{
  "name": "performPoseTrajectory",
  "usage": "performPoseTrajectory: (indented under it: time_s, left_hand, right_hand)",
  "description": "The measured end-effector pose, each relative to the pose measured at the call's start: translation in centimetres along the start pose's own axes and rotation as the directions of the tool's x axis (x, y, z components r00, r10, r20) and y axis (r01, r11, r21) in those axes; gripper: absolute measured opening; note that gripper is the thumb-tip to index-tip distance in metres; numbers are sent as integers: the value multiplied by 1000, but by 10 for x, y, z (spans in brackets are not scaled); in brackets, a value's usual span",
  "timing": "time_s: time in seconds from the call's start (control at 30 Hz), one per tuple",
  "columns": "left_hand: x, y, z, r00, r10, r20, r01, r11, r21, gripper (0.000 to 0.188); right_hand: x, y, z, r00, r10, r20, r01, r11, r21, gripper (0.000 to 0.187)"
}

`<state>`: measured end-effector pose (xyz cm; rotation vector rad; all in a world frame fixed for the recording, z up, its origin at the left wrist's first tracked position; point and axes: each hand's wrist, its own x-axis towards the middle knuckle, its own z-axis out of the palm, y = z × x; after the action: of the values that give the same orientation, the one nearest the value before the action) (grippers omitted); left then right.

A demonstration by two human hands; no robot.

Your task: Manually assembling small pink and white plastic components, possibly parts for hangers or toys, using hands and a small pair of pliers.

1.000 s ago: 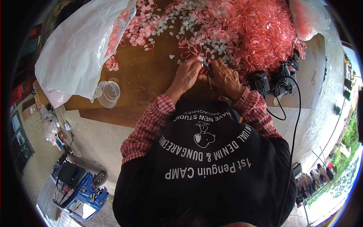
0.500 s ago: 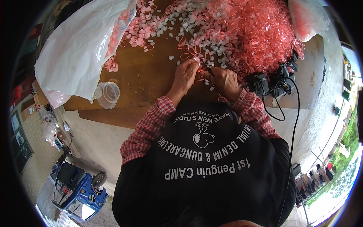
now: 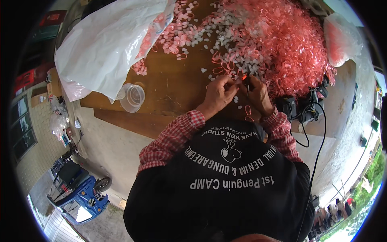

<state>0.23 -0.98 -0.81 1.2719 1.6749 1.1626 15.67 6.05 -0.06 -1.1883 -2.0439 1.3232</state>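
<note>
My left hand (image 3: 219, 95) is closed in a pinch above the brown table, its fingertips on a small piece, probably pink or white, that is mostly hidden. Close beside it, my right hand (image 3: 259, 94) is wrapped round a slim dark tool (image 3: 248, 84); its kind does not show clearly. A bright orange-red spot lies at the fingertips, where the two hands almost meet. Just beyond them are loose pink plastic loops (image 3: 226, 67) and small white oval pieces (image 3: 203, 70). One more pink loop (image 3: 248, 112) lies near the table's front edge, below my right hand.
A large heap of pink loops (image 3: 286, 44) fills the far right. Black adapters with cables (image 3: 288, 105) lie right of my hand. A white plastic bag (image 3: 109, 48) and a clear plastic cup (image 3: 133, 98) stand left on the table (image 3: 173, 88). A blue three-wheeler (image 3: 82, 201) is parked lower left.
The whole view has shifted, so the table and heap appear further right and lower. Both hands stay close together. A pink loop that was between the hands no longer shows there.
</note>
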Motion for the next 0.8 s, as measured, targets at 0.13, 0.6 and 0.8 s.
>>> performPoseTrajectory:
  time_s: [0.13, 0.6, 0.8]
  left_hand:
    - [-3, 3, 1, 995, 81, 59, -88, 987, 131, 14]
    - [7, -5, -3, 998, 51, 27, -53, 998, 47, 11]
    - [30, 6, -15, 997, 80, -19, -79, 997, 13, 12]
  right_hand:
    - [2, 2, 2, 991, -134, -4, 132, 978, -161, 21]
    - [-4, 26, -15, 946, 244, -211, -171, 935, 311, 23]
    - [-3, 7, -24, 913, 324, -246, -194, 879, 435, 30]
